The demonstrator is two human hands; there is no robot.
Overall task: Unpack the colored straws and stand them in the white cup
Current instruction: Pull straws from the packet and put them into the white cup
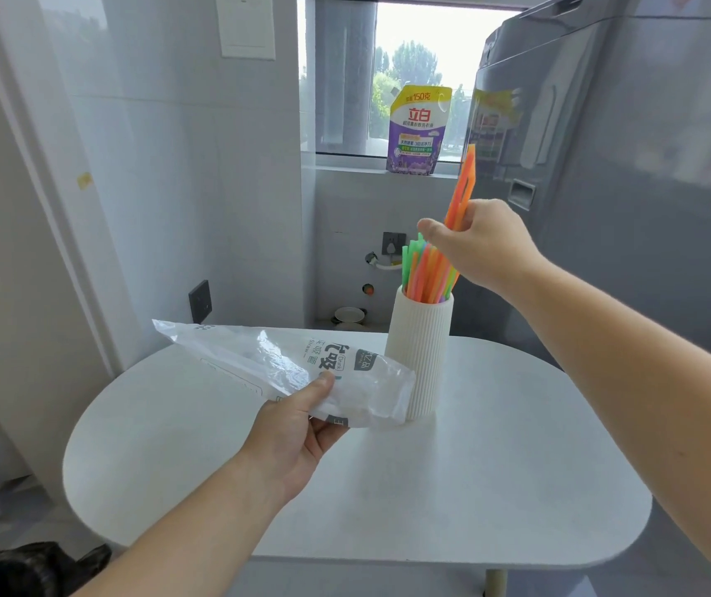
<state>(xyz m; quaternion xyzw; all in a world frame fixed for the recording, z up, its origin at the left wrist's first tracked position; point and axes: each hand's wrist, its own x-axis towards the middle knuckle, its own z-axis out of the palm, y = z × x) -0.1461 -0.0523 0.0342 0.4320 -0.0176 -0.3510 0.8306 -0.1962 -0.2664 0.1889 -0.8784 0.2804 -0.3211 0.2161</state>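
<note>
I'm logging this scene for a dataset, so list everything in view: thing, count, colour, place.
white cup: one, white ribbed, upright on the table, centre
colored straws: many, green, orange, pink, standing in the cup; a few orange ones gripped above it
straw bag: one, clear printed plastic, held left of the cup
table: one, white, rounded
detergent pouch: one, purple and yellow, on the windowsill
appliance: one, grey, right
wall sockets: two, one dark, one grey
left hand: holds the bag
right hand: grips straws
</note>
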